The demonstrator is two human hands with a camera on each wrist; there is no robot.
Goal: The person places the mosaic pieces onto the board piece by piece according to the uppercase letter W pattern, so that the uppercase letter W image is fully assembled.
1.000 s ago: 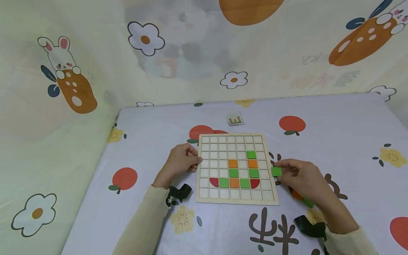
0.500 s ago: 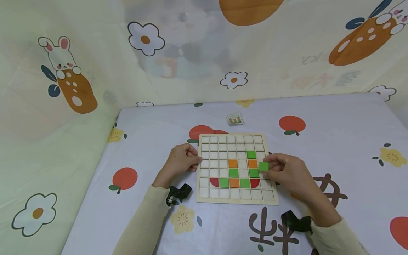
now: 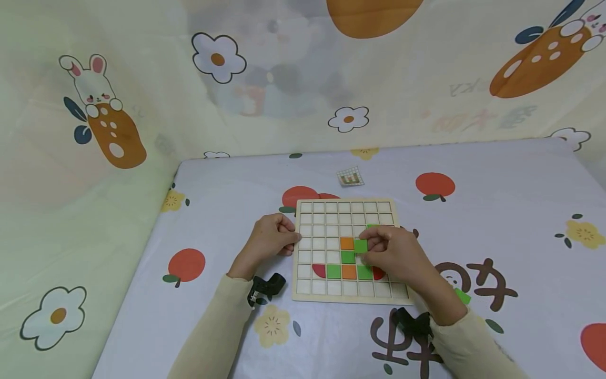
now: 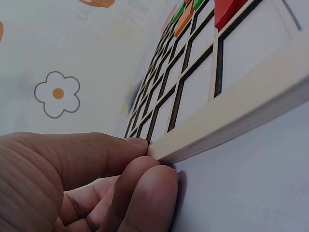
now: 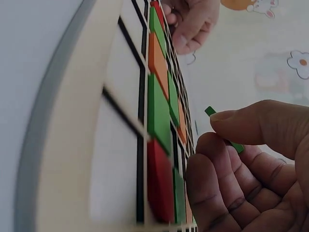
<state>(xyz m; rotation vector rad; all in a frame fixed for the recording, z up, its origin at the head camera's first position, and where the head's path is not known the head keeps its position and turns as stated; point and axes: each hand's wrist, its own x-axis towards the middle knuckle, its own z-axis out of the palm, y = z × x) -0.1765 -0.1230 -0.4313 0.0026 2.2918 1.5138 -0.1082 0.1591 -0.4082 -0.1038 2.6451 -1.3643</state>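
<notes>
The wooden grid board [image 3: 350,301] lies flat, with green and orange square tiles and red quarter-round tiles in some cells. At its left edge, my left hand [image 3: 270,238] pinches the frame between thumb and fingers; the left wrist view shows the thumb at the board's edge [image 4: 231,116]. My right hand [image 3: 400,255] holds a green square tile [image 3: 360,246] between thumb and fingers, over the board just right of an orange tile [image 3: 347,243]. In the right wrist view this held tile [image 5: 209,111] appears edge-on, apart from the grid. The hand covers several right-side cells.
A small card with a printed grid picture [image 3: 350,177] lies behind the board. A loose green tile [image 3: 462,296] shows beside the right forearm. Black wrist devices [image 3: 267,286] sit at both cuffs. A printed cloth [image 3: 236,184] covers the table, with a patterned curtain [image 3: 293,95] behind.
My right hand has carried the green tile leftward from beyond the board's right edge to above the middle cells. The left hand stays at the board's left edge.
</notes>
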